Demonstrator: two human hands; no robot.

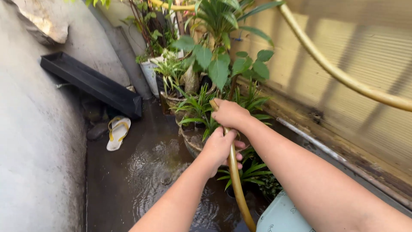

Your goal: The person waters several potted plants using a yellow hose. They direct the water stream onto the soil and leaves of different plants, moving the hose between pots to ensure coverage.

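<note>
Head view: both hands on hose point(235, 180), walled-in.

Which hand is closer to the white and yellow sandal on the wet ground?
Left. The left hand grips the hose lower down, nearer the sandal; the right hand holds the hose end farther up and right.

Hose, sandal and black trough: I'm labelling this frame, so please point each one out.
hose point(235, 180), head view, on the stretch below the left hand.
sandal point(117, 134), head view, on its white sole.
black trough point(92, 83), head view, on its long side wall.
</note>
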